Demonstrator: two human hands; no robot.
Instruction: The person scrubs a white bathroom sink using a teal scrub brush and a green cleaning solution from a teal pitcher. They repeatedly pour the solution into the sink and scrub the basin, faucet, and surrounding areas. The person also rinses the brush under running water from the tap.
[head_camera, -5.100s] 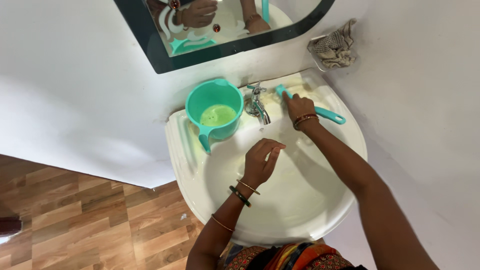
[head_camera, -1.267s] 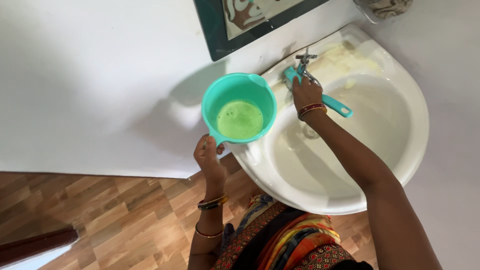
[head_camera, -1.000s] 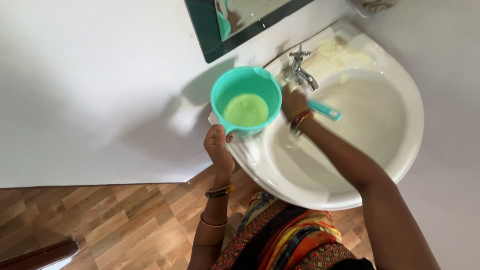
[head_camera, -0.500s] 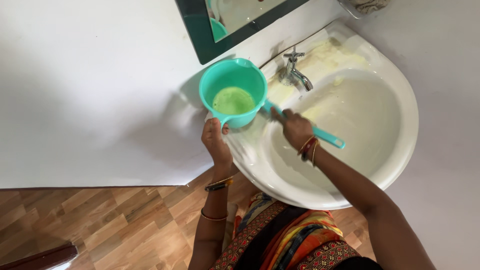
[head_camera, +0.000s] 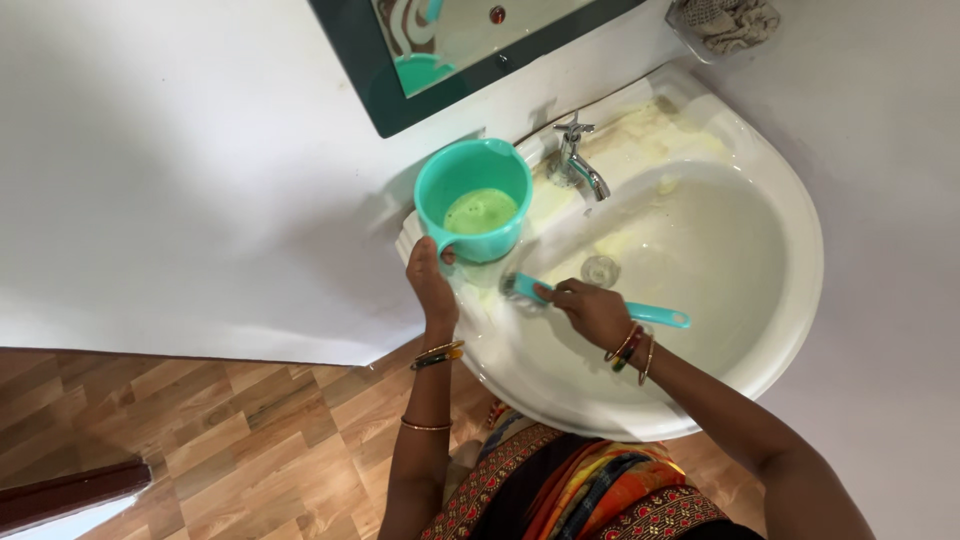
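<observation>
Teal mug (head_camera: 472, 200) gripped by left hand (head_camera: 430, 283), lifted clear | right hand (head_camera: 592, 311) clenches brush (head_camera: 600, 304), scrubbing basin (head_camera: 780, 300) rim

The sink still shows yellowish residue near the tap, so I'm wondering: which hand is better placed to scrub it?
Probably the right hand: it grips the teal brush, bristles already down in the sink. The left hand is occupied holding the teal mug by its handle at the rim.
</observation>
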